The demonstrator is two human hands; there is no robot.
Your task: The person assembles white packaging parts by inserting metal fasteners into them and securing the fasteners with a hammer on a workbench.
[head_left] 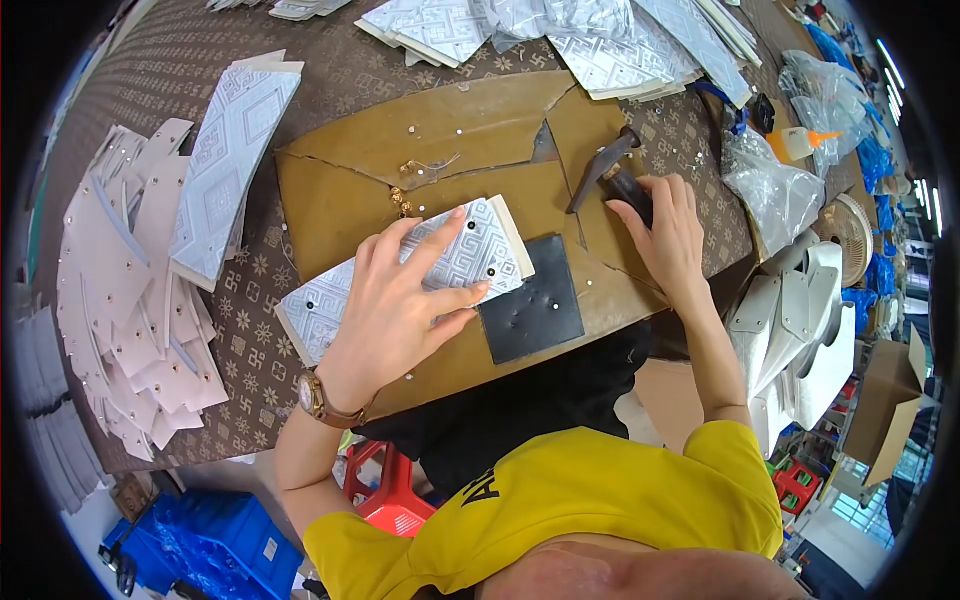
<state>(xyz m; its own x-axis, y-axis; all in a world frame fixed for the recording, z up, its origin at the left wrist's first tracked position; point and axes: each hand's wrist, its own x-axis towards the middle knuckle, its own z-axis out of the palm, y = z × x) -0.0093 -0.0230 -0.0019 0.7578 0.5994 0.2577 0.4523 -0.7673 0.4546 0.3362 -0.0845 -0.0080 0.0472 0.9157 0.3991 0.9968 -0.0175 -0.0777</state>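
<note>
My left hand [400,285], with a watch at its wrist, lies spread on a grey-and-white patterned panel [457,247]. Fingertips rest close to dark round holes or eyelets near the panel's right end. Beneath that end, a black square pad [535,310] partly shows. My right hand [668,228] is closed around the dark handle of a hammer [603,168], its head pointing away from me. Both the panel and the hammer lie on a brown board [350,150] with cracks across it. Small gold-coloured metal pieces [400,200] sit just beyond the panel.
Pale pink studded pieces [150,330] and a patterned stack [232,160] lie on the left. More patterned panels [620,55] are along the far edge. A plastic bag [770,180] and a glue bottle [795,143] stand right. A blue crate [225,540] is below.
</note>
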